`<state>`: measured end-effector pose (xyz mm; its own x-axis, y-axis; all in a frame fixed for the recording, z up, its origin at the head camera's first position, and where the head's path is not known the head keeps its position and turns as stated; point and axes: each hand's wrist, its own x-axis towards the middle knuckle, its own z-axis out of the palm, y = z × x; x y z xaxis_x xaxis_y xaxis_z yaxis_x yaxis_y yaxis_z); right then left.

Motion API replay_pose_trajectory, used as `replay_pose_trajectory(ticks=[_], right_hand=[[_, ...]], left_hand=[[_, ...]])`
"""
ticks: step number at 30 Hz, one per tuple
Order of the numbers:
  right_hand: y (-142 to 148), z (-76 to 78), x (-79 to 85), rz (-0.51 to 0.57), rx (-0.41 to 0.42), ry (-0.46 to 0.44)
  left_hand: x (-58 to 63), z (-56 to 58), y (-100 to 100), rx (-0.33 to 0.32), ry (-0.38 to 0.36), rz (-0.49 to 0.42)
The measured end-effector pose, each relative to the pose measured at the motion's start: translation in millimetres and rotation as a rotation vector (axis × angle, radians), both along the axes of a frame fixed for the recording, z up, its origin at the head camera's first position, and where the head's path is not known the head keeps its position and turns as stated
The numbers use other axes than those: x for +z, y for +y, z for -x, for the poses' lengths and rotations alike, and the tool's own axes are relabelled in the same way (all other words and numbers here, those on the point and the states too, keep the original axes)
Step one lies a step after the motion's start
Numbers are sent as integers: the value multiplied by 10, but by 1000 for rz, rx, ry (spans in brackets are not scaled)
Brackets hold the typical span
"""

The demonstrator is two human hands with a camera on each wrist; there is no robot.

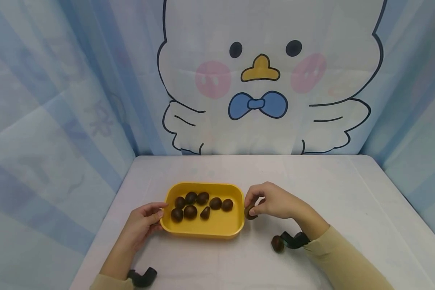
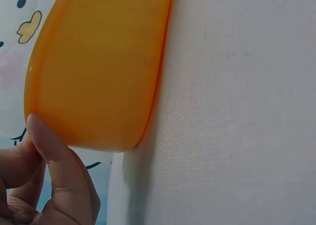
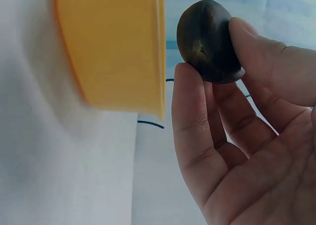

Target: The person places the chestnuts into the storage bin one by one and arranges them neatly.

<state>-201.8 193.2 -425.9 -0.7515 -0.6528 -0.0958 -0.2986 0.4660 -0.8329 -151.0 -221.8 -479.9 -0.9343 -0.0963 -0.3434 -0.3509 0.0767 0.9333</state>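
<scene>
A yellow plastic tray (image 1: 217,231) stands on the table with several dark brown, chestnut-like nuts (image 1: 190,212) in it. At its left end my left hand (image 1: 141,223) pinches the rim, the thumb outside in the left wrist view. Just beyond the tray's right end, my right hand (image 1: 273,199) holds one glossy dark nut (image 3: 207,40) between thumb and fingertips. In the right wrist view that nut is beside the tray's wall (image 3: 111,52) and apart from it. Another dark nut (image 1: 277,244) lies on the table near the right wrist.
The white table (image 1: 217,266) ends at a hanging cloth (image 1: 217,133) printed with a cartoon bird. Patterned curtains (image 1: 40,141) flank both sides. A black strap piece (image 1: 295,240) on the right wrist appears close to the loose nut.
</scene>
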Motion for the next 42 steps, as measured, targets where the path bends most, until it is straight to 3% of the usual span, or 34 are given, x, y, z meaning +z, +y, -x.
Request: replay_pose_trajectory(ticks=[7, 19, 42], right_hand=[[-157, 100, 52, 37, 37, 28], [-489, 281, 43, -30, 38, 50], [-916, 399, -123, -180, 134, 86]], left_hand=[[-6, -2, 1, 1, -3, 17], [-13, 3, 1, 3, -2, 15], [-4, -1, 13, 9, 0, 16]])
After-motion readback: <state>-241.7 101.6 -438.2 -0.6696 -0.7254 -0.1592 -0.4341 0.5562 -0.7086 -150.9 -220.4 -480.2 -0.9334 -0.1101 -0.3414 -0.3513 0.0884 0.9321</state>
